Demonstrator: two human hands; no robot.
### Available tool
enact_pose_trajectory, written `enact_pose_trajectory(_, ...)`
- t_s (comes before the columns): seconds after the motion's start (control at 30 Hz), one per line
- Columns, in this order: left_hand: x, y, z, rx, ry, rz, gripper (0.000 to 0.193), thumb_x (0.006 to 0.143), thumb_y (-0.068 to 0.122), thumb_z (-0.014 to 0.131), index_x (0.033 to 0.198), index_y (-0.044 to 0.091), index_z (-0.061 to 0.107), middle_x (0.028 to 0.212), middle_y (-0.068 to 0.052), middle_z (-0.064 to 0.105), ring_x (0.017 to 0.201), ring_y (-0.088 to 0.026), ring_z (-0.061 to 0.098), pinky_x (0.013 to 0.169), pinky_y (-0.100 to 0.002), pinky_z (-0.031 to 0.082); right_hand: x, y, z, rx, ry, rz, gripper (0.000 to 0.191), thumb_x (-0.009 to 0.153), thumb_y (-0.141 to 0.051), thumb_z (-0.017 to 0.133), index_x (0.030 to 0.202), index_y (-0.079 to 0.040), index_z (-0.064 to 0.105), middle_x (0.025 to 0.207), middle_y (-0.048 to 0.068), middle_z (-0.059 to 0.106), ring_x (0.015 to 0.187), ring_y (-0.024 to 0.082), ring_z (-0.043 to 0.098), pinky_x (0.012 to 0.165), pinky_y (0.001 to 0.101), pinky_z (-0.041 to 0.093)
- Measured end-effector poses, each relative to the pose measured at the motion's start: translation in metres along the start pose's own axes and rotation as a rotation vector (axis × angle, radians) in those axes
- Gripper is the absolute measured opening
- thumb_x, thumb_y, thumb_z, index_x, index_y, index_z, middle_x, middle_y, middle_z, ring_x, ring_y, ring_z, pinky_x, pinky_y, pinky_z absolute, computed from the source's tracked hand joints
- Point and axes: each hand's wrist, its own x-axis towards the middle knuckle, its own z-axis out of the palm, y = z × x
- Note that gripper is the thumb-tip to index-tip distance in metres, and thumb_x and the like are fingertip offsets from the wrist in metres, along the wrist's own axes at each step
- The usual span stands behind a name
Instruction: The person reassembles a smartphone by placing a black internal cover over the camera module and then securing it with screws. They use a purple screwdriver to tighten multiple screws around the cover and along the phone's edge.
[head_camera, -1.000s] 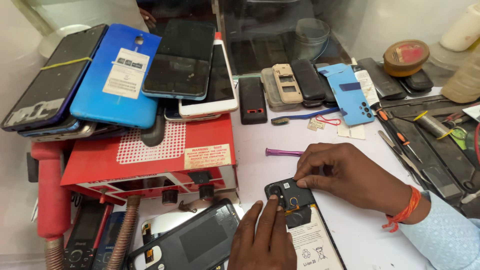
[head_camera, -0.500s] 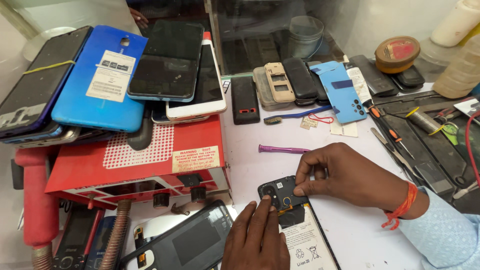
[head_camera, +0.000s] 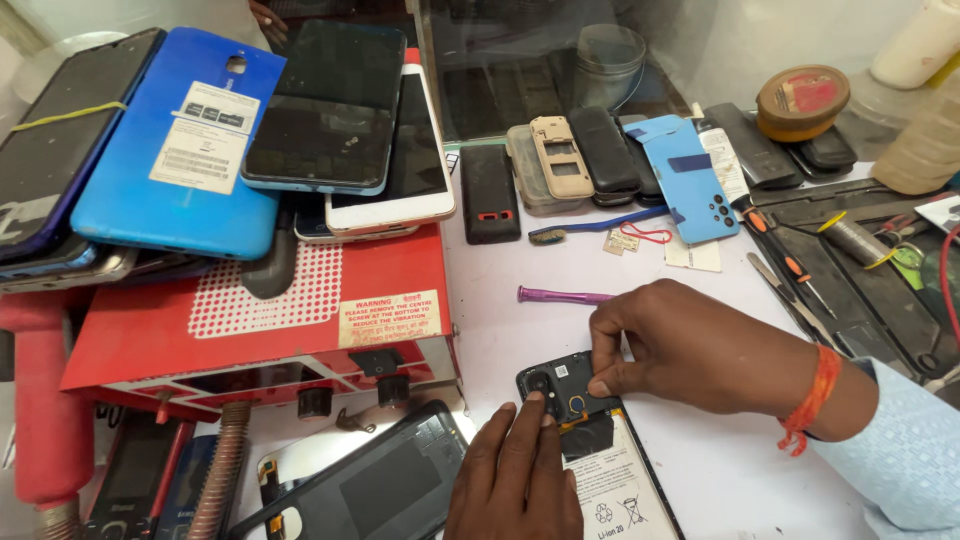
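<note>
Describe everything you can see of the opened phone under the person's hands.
The opened phone lies flat on the white table, back cover off. Its dark upper part shows a round camera opening; below sits a white labelled battery. The left hand presses fingertips near the camera, and the right hand pinches its top edge.

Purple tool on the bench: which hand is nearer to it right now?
Right. The right hand sits just below the purple tool, its fingers pinching the opened phone. The left hand is lower, fingertips pressing the phone's camera end, farther from the tool.
</note>
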Motion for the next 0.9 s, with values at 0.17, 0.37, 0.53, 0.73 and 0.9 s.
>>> enact_pose_trajectory(0.17, 0.000, -0.003, 0.001, -0.019, 0.069, 0.030, 0.044, 0.083, 0.016, 0.073, 0.119, -0.008, 0.068, 0.139, -0.025, 0.057, 0.129, -0.042, 0.053, 0.103, -0.057, 0.046, 0.004, 0.000, 0.004, 0.005, 0.062, -0.067, 0.022, 0.078, -0.027, 0.086, 0.082, -0.010, 0.073, 0.073, 0.004, 0.076, 0.069, 0.017, 0.067, 0.068, 0.0328, 0.050)
enact_pose_trajectory(0.37, 0.003, 0.005, -0.011, -0.029, 0.071, -0.035, 0.040, 0.088, 0.015, 0.069, 0.121, -0.006, 0.069, 0.139, -0.023, 0.059, 0.132, -0.040, 0.053, 0.104, -0.056, 0.047, 0.000, 0.010, 0.010, 0.123, 0.129, -0.123, 0.021, 0.077, -0.024, 0.085, 0.081, -0.008, 0.073, 0.067, 0.006, 0.074, 0.064, 0.018, 0.065, 0.065, 0.0329, 0.052)
enact_pose_trajectory(0.53, 0.004, 0.011, -0.028, -0.088, 0.046, -0.085, 0.040, 0.092, 0.015, 0.066, 0.126, -0.007, 0.066, 0.142, -0.023, 0.057, 0.134, -0.041, 0.051, 0.104, -0.055, 0.045, 0.001, 0.013, 0.008, 0.124, 0.101, -0.111, 0.023, 0.076, -0.029, 0.088, 0.082, -0.009, 0.077, 0.063, 0.004, 0.070, 0.061, 0.015, 0.059, 0.062, 0.0314, 0.049)
enact_pose_trajectory(0.73, 0.006, 0.015, -0.037, -0.129, 0.030, -0.114, 0.042, 0.091, 0.013, 0.064, 0.129, -0.007, 0.064, 0.144, -0.021, 0.055, 0.137, -0.039, 0.048, 0.107, -0.054, 0.041, 0.002, 0.012, 0.007, 0.191, 0.066, -0.089, 0.022, 0.075, -0.029, 0.089, 0.081, -0.010, 0.079, 0.059, 0.000, 0.065, 0.056, 0.011, 0.047, 0.056, 0.0297, 0.043)
enact_pose_trajectory(0.9, 0.006, 0.019, -0.041, -0.129, 0.011, -0.153, 0.039, 0.094, 0.014, 0.061, 0.129, -0.004, 0.065, 0.147, -0.019, 0.055, 0.138, -0.036, 0.047, 0.108, -0.053, 0.041, 0.001, 0.013, 0.007, 0.194, 0.018, -0.078, 0.023, 0.075, -0.029, 0.090, 0.079, -0.009, 0.079, 0.057, 0.001, 0.061, 0.054, 0.011, 0.044, 0.054, 0.0300, 0.040)
